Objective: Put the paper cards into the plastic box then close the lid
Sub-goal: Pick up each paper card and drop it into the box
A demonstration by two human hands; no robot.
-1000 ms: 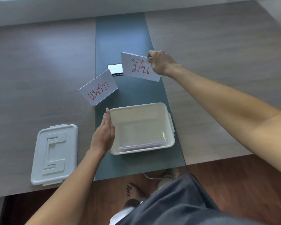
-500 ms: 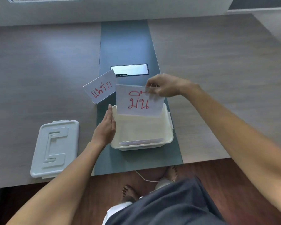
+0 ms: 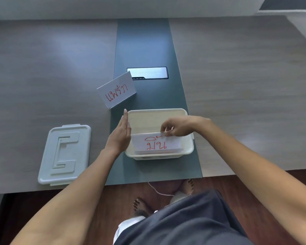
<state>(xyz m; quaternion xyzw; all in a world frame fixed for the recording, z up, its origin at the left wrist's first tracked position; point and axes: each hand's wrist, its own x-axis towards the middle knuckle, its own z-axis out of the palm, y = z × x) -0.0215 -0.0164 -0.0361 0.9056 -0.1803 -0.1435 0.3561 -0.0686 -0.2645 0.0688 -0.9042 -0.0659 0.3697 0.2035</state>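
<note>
A cream plastic box [image 3: 188, 147] stands open on the dark green strip of the table. My right hand [image 3: 179, 128] pinches the top edge of a white paper card [image 3: 155, 143] with red writing, which stands inside the box near its front wall, against other cards. My left hand [image 3: 121, 135] rests flat, fingers straight, against the box's left side. A second white card [image 3: 116, 92] with red writing lies on the table just beyond the box's far left corner. The pale lid [image 3: 64, 154] lies flat to the left.
A dark rectangular cable port [image 3: 148, 72] is set into the green strip behind the loose card. The table's front edge runs just below the box and lid. Bare feet and a thin white cord show on the wooden floor below.
My right hand has carried the card from above the table's middle down into the box. My left hand has stayed against the box's side.
</note>
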